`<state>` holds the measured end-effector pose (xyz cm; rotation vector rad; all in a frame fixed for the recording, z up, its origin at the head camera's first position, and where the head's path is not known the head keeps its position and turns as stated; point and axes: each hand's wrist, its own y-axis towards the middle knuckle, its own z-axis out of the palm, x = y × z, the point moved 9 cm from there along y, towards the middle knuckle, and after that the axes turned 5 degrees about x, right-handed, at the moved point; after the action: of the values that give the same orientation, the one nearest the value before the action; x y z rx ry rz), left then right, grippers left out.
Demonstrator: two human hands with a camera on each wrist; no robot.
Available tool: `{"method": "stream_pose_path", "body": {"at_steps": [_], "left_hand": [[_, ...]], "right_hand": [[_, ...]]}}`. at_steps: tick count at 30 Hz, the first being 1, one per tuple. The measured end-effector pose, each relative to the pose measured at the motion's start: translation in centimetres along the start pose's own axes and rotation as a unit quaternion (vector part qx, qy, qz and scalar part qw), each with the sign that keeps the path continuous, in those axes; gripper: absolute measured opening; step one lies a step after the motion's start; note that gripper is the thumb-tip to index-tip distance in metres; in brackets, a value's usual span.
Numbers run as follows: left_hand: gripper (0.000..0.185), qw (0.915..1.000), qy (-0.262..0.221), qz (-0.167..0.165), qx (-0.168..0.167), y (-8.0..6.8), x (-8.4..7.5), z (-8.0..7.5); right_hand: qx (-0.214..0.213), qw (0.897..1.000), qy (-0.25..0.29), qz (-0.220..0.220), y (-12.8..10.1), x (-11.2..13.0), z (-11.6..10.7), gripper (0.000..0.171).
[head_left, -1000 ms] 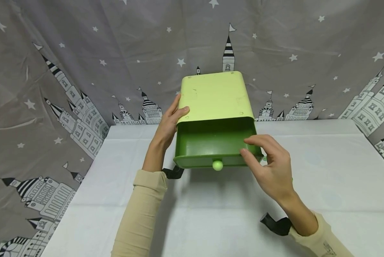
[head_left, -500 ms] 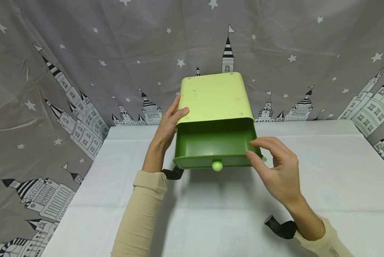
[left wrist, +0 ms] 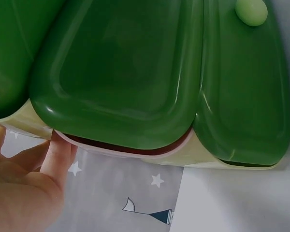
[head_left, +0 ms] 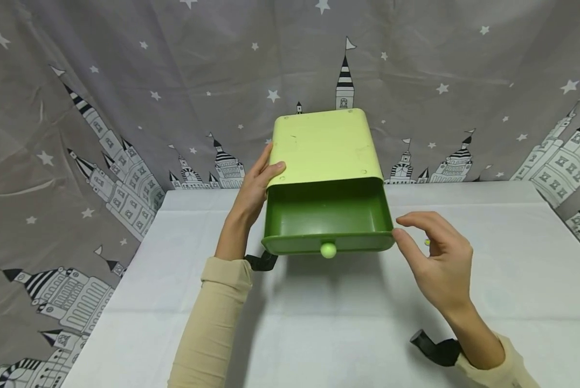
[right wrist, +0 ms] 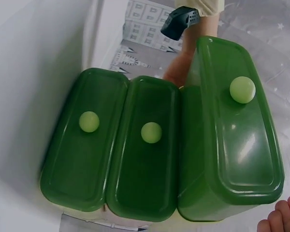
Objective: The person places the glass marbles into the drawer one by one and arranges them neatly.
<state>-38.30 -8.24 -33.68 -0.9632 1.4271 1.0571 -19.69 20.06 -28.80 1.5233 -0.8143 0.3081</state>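
Note:
A small drawer unit (head_left: pixel 326 145) with a pale yellow-green shell is at the middle of the head view. Its top drawer (head_left: pixel 329 215), dark green with a round light green knob (head_left: pixel 328 250), is pulled out and bare inside. In the right wrist view two lower drawers (right wrist: pixel 142 181) sit pushed in beside it. My left hand (head_left: pixel 252 196) grips the unit's left side, thumb over the top edge. My right hand (head_left: pixel 440 264) is by the drawer's front right corner, thumb and index finger curved and apart. A tiny yellow-green spot (head_left: pixel 427 242) shows in that gap, mostly hidden.
A white cloth covers the table (head_left: pixel 513 258). Behind and at the sides hangs a grey curtain (head_left: pixel 198 70) printed with castles and stars. Black camera mounts (head_left: pixel 435 347) stick out from both wrists.
My right hand has moved right, from over the drawer's front right corner to just outside it. The left hand, the unit and the pulled-out drawer stay as they were.

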Motion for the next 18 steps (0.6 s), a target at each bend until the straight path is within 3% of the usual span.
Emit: {"method": "stream_pose_path", "body": {"at_steps": [18], "left_hand": [[0.075,1.0,-0.004,0.0,-0.007,-0.1,0.1,-0.2]], "right_hand": [[-0.016,1.0,0.003,0.027,-0.5,-2.0,-2.1,0.026]]}}
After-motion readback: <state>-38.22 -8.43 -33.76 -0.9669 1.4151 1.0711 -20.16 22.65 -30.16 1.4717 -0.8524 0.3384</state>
